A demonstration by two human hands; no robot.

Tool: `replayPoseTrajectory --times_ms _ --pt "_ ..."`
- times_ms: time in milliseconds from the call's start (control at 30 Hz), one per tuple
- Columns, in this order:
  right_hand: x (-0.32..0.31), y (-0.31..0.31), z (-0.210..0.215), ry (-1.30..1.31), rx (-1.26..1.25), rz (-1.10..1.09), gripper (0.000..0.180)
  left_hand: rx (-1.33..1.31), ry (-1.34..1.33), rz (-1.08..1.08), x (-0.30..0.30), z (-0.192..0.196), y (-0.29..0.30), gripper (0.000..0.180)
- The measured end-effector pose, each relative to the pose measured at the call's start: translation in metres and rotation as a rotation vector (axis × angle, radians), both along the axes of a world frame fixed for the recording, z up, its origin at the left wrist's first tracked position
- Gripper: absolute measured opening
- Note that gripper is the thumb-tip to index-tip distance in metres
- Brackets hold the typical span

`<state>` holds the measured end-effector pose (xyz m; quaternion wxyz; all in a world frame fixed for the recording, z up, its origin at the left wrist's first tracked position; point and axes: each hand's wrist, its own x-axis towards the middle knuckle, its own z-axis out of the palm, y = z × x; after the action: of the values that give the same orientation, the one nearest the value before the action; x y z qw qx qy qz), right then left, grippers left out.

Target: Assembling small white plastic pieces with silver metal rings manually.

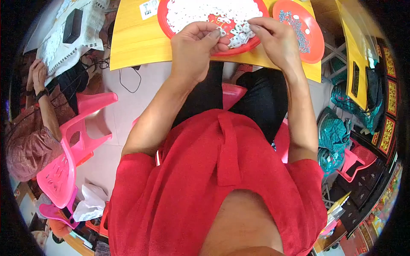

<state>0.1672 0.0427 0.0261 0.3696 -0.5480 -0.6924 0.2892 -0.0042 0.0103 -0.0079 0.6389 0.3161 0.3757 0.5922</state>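
The left hand (191, 49) is over the near part of a round red tray (164, 21), its thumb and forefinger pinching a small white piece (221, 32); the other fingers curl beneath. The right hand (279, 42) is just across from it, thumb and forefinger tips close together at the right side of the tray, beside a loose pile (241, 36) of similar white parts; whether it grips one cannot be told. More white parts (188, 12) spread thickly over the tray's far and left areas, leaving a patch of red bottom showing between them and the pile. The tray sits near the front edge of a yellow worktop (136, 47). To its right, partly behind the right hand and wrist, is an orange-red plate (315, 26) with small grey metal pieces (301, 40) scattered down its middle. A white label (149, 9) lies left of the tray. The person wears a red top (192, 170) and dark trousers (267, 91). Off to the left, a co-worker's hands (39, 74) rest by a patterned cloth (92, 27) bearing a dark box (73, 25), near a pink chair (57, 181). Teal bags (333, 130) stand at the right.
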Motion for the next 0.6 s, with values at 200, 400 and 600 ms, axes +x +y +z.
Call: replayPoseTrajectory --times_ms 200,400,600 --pt "-0.017 0.037 -0.018 -0.829 0.178 0.201 0.019 -0.047 -0.131 0.059 -0.004 0.004 0.007 0.008" --pt "-0.032 0.036 -0.02 -0.922 0.233 0.228 0.015 -0.059 -0.137 0.036 -0.006 0.005 0.004 0.007" --pt "-0.025 0.044 -0.024 -0.892 0.181 0.283 0.018 -0.071 -0.116 0.001 -0.007 0.001 0.009 0.008"
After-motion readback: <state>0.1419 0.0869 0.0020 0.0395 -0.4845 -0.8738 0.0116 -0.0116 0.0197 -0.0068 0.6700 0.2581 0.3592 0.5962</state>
